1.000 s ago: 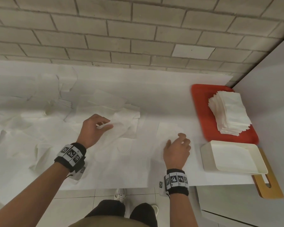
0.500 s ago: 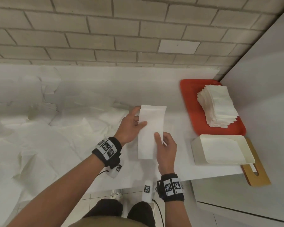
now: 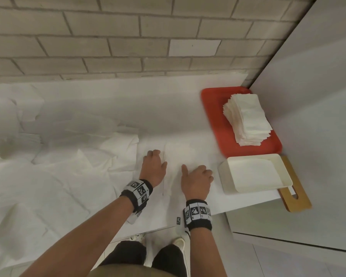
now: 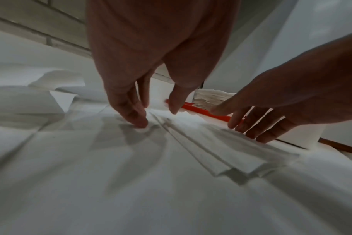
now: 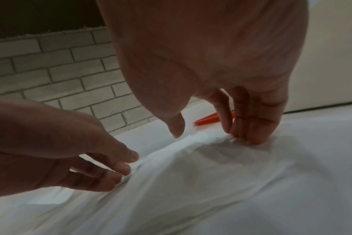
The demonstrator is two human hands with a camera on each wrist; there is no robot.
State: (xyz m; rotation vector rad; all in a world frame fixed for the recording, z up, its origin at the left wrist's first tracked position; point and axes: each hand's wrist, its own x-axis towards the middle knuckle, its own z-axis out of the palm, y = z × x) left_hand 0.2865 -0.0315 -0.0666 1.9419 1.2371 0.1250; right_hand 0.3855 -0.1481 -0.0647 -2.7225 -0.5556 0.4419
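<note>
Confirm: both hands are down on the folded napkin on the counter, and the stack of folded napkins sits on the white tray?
Not quite. The head view shows the stack of folded napkins on the red tray, not the white tray, which sits nearer. The rest stands: left hand and right hand are down on the folded napkin on the counter.

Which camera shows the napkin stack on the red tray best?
The head view: the whole stack sits unobstructed on the red tray. The left wrist view shows only its side edge; the right wrist view only a tray sliver.
</note>
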